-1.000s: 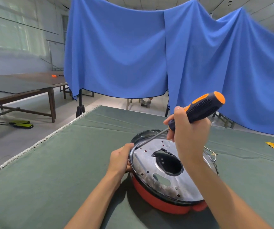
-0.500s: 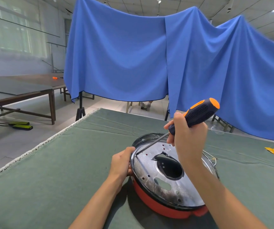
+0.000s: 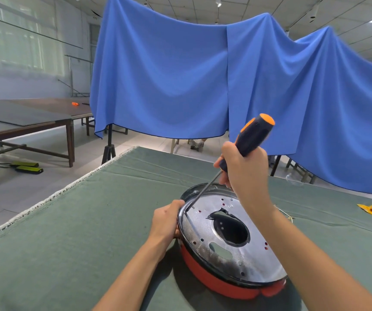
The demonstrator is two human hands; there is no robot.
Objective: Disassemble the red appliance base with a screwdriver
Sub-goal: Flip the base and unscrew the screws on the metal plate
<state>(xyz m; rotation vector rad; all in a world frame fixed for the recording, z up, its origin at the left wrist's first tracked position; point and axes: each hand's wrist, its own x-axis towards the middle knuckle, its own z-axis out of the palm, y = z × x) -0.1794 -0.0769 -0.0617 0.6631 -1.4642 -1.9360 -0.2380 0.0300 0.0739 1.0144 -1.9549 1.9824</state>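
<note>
The red appliance base [image 3: 214, 282] lies on the green cloth, with a round silver metal plate [image 3: 205, 230] on top that has a large dark hole near its middle. My left hand [image 3: 166, 219] grips the base's left rim. My right hand [image 3: 243, 169] holds the screwdriver [image 3: 251, 135] by its black and orange handle. The shaft slants down to the left, and its tip rests at the plate's left edge, close to my left fingers.
The green cloth table [image 3: 79, 232] ends in a frayed white left edge. A small yellow piece [image 3: 368, 208] lies at the right. A blue curtain [image 3: 203, 75] hangs behind on a stand [image 3: 109, 151]. Brown tables [image 3: 30, 122] stand at the left.
The screwdriver handle has swung up steeper and its tip has slid to the plate's left rim. My left hand keeps its grip on the base.
</note>
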